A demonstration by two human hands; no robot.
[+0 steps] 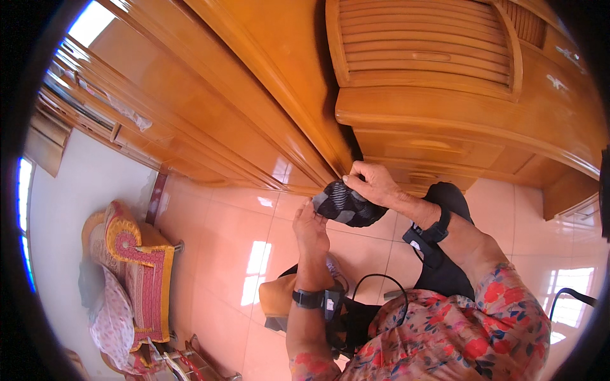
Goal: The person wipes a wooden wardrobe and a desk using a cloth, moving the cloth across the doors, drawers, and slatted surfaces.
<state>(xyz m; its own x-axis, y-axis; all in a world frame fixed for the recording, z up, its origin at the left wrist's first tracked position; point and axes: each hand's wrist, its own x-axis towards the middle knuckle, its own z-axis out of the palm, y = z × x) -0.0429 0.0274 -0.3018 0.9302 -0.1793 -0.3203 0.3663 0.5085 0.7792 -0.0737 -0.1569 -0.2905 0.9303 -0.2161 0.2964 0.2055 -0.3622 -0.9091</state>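
A black and grey patterned cloth item [350,204], perhaps a cap or a folded sock, is stretched between my two hands above the tiled floor. My left hand [312,226] pinches its left edge with the fingertips, palm turned up. At its upper right edge, my right hand [374,183] grips the fabric between thumb and fingers. Each forearm wears a black strap with a small black device, the left one [317,299] near the wrist and the right one [429,233] farther up the arm.
Glossy wooden cabinet panels [214,109] rise just beyond my hands, beside a wooden desk with drawers [419,143]. An upholstered armchair [147,276] with a patterned cloth stands at left. A black cable [381,275] loops near my lap.
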